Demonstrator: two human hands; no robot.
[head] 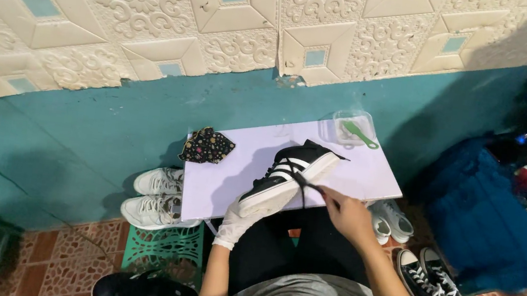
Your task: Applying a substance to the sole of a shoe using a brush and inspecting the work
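Note:
A black sneaker with white stripes and a white sole (287, 171) lies tilted on a small white table (218, 183). My left hand (237, 222), in a white glove, holds the sneaker at its toe end from below. My right hand (346, 213), bare, pinches a black shoelace (306, 184) that runs from the sneaker's top. A dark cloth with coloured dots (207, 146) rests on the table's far left corner. A clear plastic tub with a green brush (353, 130) stands at the far right corner.
A pair of white sneakers (155, 198) sits on the floor left of the table, another white pair (393, 221) to its right. Black canvas shoes (428, 285) lie at the right, and a black sneaker (146, 295) by a green stool (165, 247). A teal wall stands behind.

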